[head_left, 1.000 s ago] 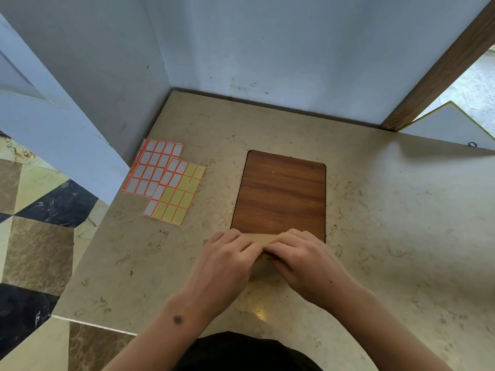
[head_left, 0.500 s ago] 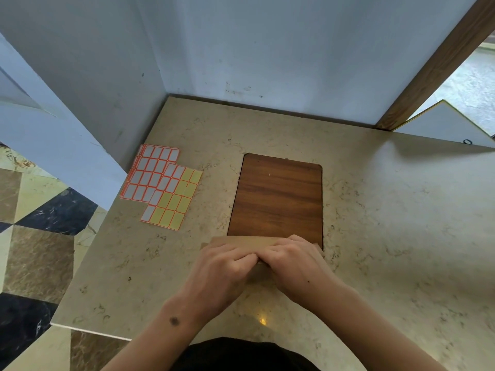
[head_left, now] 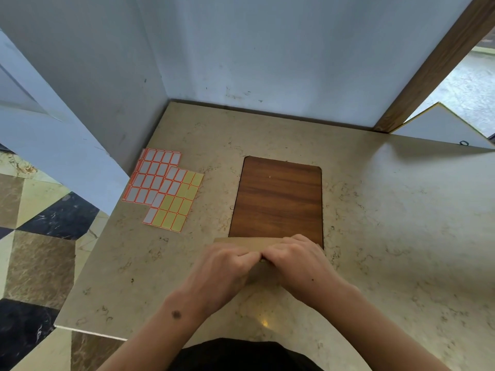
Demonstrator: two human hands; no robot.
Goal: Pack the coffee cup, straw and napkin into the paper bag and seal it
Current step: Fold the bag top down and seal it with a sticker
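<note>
A brown paper bag (head_left: 246, 242) lies on the marble counter near its front edge, mostly hidden under both hands. Only its folded top strip and a patch between the wrists show. My left hand (head_left: 225, 271) and my right hand (head_left: 297, 263) meet knuckle to knuckle over the bag, fingers curled down onto its top fold. The coffee cup, straw and napkin are not visible anywhere.
Behind the bag a dark wooden board (head_left: 278, 199) lies flat on the marble counter (head_left: 388, 236). Sheets of orange-bordered and yellow sticker labels (head_left: 163, 188) sit at the left. Grey walls close the counter at the back and left. The counter's left edge drops to a tiled floor.
The strip of bag top showing beyond the fingers has grown wider to the left. Both hands stay pressed together on the fold; the view has shifted slightly.
</note>
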